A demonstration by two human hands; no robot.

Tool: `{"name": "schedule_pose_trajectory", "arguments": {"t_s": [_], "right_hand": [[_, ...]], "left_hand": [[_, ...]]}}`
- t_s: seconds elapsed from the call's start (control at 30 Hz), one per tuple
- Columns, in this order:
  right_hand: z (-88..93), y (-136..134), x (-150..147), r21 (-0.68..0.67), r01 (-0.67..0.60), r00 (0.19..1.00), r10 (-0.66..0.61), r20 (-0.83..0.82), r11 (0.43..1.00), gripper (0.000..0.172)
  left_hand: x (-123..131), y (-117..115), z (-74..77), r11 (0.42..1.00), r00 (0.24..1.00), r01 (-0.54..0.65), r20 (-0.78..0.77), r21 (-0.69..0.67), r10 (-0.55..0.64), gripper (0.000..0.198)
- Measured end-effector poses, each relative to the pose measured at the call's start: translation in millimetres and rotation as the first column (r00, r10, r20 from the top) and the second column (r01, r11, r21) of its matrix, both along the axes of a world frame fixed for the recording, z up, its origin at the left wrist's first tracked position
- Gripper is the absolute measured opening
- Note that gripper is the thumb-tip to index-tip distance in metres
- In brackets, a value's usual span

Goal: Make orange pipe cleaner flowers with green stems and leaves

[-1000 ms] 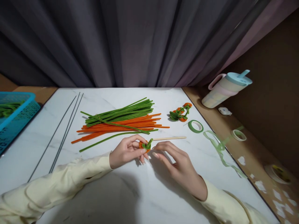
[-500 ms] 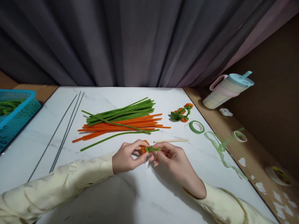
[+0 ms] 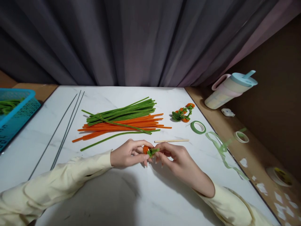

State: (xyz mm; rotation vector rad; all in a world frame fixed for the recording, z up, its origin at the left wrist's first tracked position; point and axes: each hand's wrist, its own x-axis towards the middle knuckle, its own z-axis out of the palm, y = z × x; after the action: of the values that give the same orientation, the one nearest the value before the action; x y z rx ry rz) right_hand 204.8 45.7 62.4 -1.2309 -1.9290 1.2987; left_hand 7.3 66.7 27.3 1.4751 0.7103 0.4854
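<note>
Between my two hands is a small piece of orange and green pipe cleaner [image 3: 146, 149], shaped like a little pumpkin with a green stem. My left hand [image 3: 129, 153] pinches its orange side between thumb and fingers. The fingertips of my right hand [image 3: 175, 157] close on the green stem end, partly hiding it. Just beyond my hands lies a thin wooden stick [image 3: 172, 141]. Farther back are a bundle of green pipe cleaners [image 3: 124, 111] and a bundle of orange pipe cleaners [image 3: 127, 123], with a loose green one [image 3: 113, 137] in front.
Finished orange and green pieces [image 3: 182, 113] sit at the right, beside a roll of green tape [image 3: 198, 127]. Loose tape strips [image 3: 221, 150] hang over the edge. Thin wires [image 3: 68, 130] lie left, near a blue basket [image 3: 25, 108]. A tumbler [image 3: 227, 91] stands back right.
The orange and green piece has been turned a little between my fingers, its green stem now angled upward. My left hand has drawn slightly left.
</note>
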Motion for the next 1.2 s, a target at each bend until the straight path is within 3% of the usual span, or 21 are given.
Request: {"name": "schedule_pose_trajectory", "arguments": {"t_s": [0.2,0.47,0.6,0.73,0.87,0.93,1.03,1.1,1.2], "right_hand": [[0.3,-5,2,0.024,-0.017,1.0,0.017,0.009,1.0,0.015],[-1.1,-6,1,-0.11,-0.021,0.998,0.013,-0.068,0.994,0.013],[-3.8,-5,0,-0.122,-0.029,0.996,0.018,-0.084,0.992,0.013],[-4.6,-4,0,-0.088,-0.015,0.999,0.011,-0.045,0.996,0.013],[-5.9,-4,1,-0.093,-0.02,0.999,0.017,-0.036,0.995,0.011],[-8.2,-4,1,-0.101,-0.021,0.999,0.018,-0.035,0.995,0.01],[-14.5,-2,0,-0.156,-0.036,0.998,0.026,-0.06,0.987,0.01],[-20.3,-1,-1,-0.22,-0.05,0.996,0.031,-0.088,0.974,0.01],[-29.2,2,-3,-0.322,-0.077,0.99,0.033,-0.138,0.944,0.011]], "left_hand": [[-2,2,-0.7,1.0,1.0,0.028,-0.008,0.015,-0.028,0.026],[1,-3,0.4,0.999,0.998,-0.041,0.04,-0.009,0.041,0.016],[3,-5,1.3,0.995,0.996,-0.058,0.057,-0.086,0.063,0.018],[2,-2,6.0,0.995,1.0,-0.003,-0.015,-0.098,0.002,0.026],[-1,5,10.5,0.986,0.989,0.03,-0.145,0.167,-0.006,0.021],[-3,9,9.2,0.931,0.985,0.029,-0.167,0.364,0.034,0.019],[-4,11,2.5,0.803,0.986,0.054,-0.158,0.594,0.051,0.017],[-4,11,-3.3,0.739,0.982,0.086,-0.182,0.668,0.05,0.017],[-4,10,-11.1,0.722,0.98,0.125,-0.2,0.681,0.02,0.014]]}}
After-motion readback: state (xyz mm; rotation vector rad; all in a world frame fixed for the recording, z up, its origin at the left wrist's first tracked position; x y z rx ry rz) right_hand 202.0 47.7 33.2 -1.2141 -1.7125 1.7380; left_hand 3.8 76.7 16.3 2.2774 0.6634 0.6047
